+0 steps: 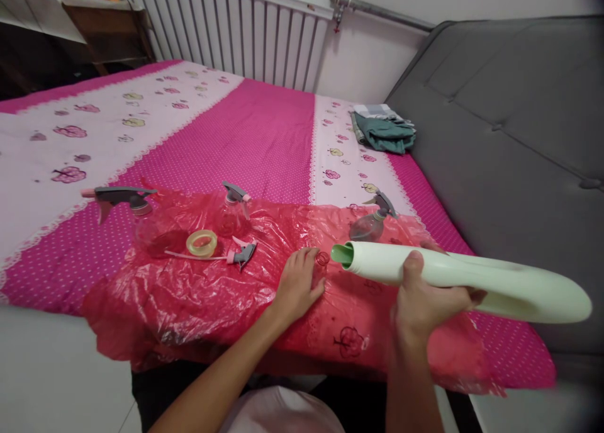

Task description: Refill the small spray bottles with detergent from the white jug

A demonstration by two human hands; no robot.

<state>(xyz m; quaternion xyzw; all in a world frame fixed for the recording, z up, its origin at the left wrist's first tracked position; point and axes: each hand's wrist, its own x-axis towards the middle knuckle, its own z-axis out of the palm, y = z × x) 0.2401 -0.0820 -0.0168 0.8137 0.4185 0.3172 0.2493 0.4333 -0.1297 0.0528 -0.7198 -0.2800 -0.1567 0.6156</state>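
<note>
My left hand (299, 282) is closed around a small clear bottle (321, 263) without a spray head, resting on red plastic sheeting (189, 307). My right hand (427, 298) grips a long pale green watering can (523, 282) by its handle. The can lies tilted nearly level, with its open green-lined mouth (342, 255) pointing left, close to the bottle's neck and apart from it. A loose grey and pink spray head (243, 253) with a long tube lies left of my left hand. Whether liquid is in the small bottle I cannot tell.
Clear spray bottles with heads stand at the left (144, 222), the middle (232, 213) and the right (370, 225). A roll of tape (202, 243) lies at the left. Folded clothes (384, 131) sit on the pink bed (264, 137) near the grey headboard (509, 106).
</note>
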